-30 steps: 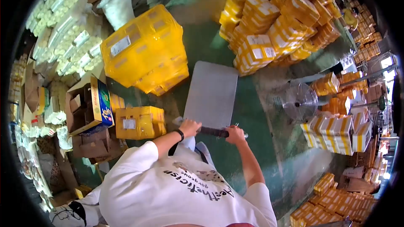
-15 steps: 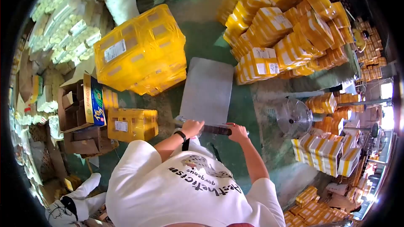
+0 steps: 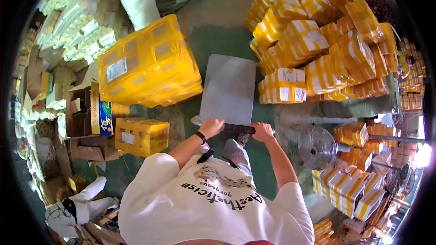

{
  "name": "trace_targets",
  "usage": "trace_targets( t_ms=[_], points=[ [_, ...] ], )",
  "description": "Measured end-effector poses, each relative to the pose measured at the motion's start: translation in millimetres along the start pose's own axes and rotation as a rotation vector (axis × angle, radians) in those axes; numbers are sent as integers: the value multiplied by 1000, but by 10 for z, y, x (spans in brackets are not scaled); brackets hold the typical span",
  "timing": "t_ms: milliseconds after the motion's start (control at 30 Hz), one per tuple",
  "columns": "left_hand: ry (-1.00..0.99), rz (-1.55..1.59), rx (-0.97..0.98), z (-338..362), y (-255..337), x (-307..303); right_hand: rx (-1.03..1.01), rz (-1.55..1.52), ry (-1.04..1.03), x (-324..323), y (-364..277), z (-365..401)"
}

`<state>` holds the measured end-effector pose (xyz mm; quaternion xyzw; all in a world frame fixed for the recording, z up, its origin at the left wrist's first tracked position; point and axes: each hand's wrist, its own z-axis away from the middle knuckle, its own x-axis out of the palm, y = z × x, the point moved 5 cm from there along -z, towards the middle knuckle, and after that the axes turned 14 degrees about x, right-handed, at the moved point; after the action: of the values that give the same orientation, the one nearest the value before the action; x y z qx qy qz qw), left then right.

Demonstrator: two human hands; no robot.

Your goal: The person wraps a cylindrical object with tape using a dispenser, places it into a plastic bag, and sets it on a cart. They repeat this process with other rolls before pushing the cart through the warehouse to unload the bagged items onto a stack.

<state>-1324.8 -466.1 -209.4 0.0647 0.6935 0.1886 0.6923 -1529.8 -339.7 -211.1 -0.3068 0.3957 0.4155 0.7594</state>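
Note:
A flat grey platform cart (image 3: 228, 88) stands on the green floor in front of me. Across its near end runs a push handle (image 3: 237, 129) with a dark wrapped grip. My left hand (image 3: 212, 128), below a black wristband, is closed around the handle's left part. Near the handle's right end, my right hand (image 3: 262, 131) is closed around it too. The cart's deck carries nothing. Just left of the cart sits a large box wrapped in yellow tape (image 3: 150, 63) with a white label.
Stacked yellow-and-white taped boxes (image 3: 313, 41) rise close on the right. A floor fan (image 3: 317, 147) stands nearer on that side. At left are a smaller taped box (image 3: 141, 136) and an open carton (image 3: 81, 113). A person in white (image 3: 81, 206) is at lower left.
I have stepped forward, with a foot now showing under the handle. The cart appears slightly to the right and lower in view. Both hands have kept their grip.

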Motion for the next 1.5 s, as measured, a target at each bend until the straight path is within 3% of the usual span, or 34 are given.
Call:
trace_targets(
  t_ms=[133,200,300,433,700,733,833,933,1000,1067,1267,1333,1400,1500],
  points=[
    [3,-23,-99,-511,-281,-192,-4,87,-123,-420,175,-644],
    [-34,-49,-217,-841,-358,-422,-89,74,-16,-647,289,-956],
    [-114,-46,-345,-1243,-641,-428,-147,94,-87,-971,440,-1490],
    [-75,-131,-381,-1616,-1041,-390,-212,86,-101,-1349,481,-2167],
    [132,-64,-452,-2403,-1682,-696,-279,434,-57,-2196,500,-3371],
    [198,-47,-452,-2444,-1805,-759,-299,424,-46,-2276,446,-3558],
    [152,39,-501,-2578,-2241,-921,-362,394,-47,-2363,316,-4026],
    [211,16,-560,-2725,-2733,-1160,-417,360,85,-2585,115,-4557],
    [302,0,-564,-2819,-3096,-1293,-385,374,83,-2730,-9,-4921],
    [268,31,-625,-2947,-3436,-1480,-384,362,95,-2931,-198,-5296],
    [236,-40,-799,-3300,-4275,-1717,-654,508,60,-3401,-721,-6565],
    [273,104,-939,-3526,-4447,-1663,-824,440,81,-3583,-790,-6942],
    [286,213,-1041,-3695,-4696,-1600,-861,555,77,-3851,-999,-7325],
    [418,162,-1154,-3986,-4914,-1898,-939,684,46,-4356,-1594,-7868]
  ],
)
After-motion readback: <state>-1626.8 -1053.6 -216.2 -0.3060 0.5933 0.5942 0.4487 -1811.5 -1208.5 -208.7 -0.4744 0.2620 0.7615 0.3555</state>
